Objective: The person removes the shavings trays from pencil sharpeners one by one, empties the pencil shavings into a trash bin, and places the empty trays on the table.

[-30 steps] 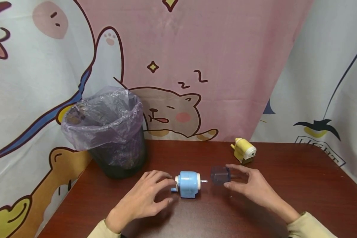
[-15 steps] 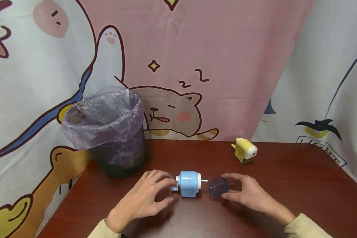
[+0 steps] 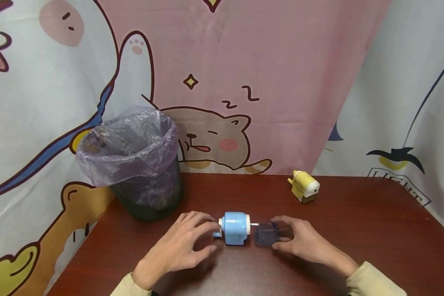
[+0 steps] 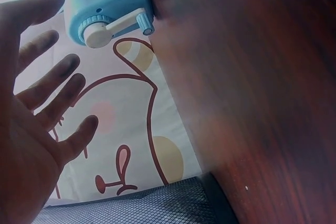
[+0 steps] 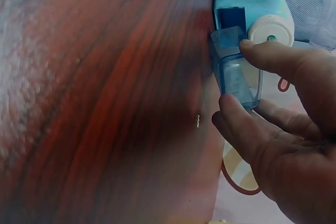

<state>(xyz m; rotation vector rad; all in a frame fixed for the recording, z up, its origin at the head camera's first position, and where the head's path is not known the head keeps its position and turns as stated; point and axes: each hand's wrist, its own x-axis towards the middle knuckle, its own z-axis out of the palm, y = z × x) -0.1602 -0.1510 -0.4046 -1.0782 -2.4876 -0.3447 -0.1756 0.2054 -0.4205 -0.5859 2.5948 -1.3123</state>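
Currently, translucent box (image 3: 264, 235) pinched between right fingers (image 5: 247, 127).

Crank-type sharpeners: two, one blue sharpener (image 3: 235, 228) and one yellow sharpener (image 3: 304, 187). Transparent boxes: one transparent box (image 3: 266, 235). Hands: two, one left hand (image 3: 181, 242) and one right hand (image 3: 299, 242), with two sleeves, a left sleeve (image 3: 129, 287) and a right sleeve (image 3: 375, 281). Waste bins: one mesh bin (image 3: 144, 210), fitted with one plastic liner (image 3: 126, 170). Tables: one wooden table (image 3: 355, 230). Printed figures on the backdrop (image 3: 281, 61) include two four-pointed stars, a whole star (image 3: 190, 81) and a cropped star (image 3: 212, 4); two Z marks, a larger Z (image 3: 250, 93) and a smaller Z (image 3: 229, 105); and one black bird (image 3: 396, 155).
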